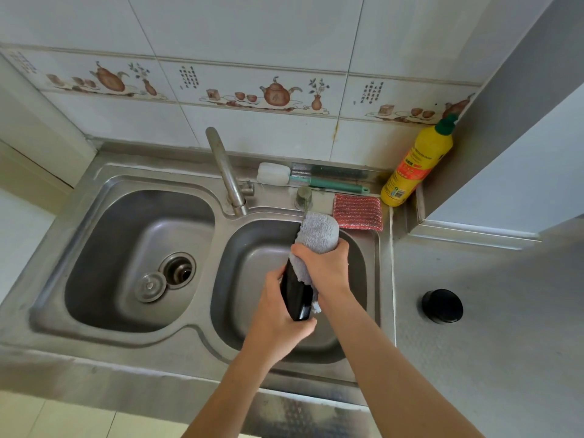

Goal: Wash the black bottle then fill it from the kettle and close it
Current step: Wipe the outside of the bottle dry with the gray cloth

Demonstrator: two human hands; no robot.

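Over the right sink basin [357, 273] I hold the black bottle [295, 292] tilted, its top end pointing away from me. My left hand [278, 314] grips the bottle's lower end. My right hand [325, 267] grips a grey cloth [317, 232] that is wrapped round the bottle's upper part and hides its mouth. The bottle's black cap [442, 306] lies on the counter to the right of the sink. No kettle is in view.
A steel tap [225, 172] stands between the basins; the left basin [94, 248] has an open drain with its plug beside it. Behind the right basin lie a red scouring pad [358, 212], a green-handled brush [328, 184] and a yellow detergent bottle [417, 164] in the corner.
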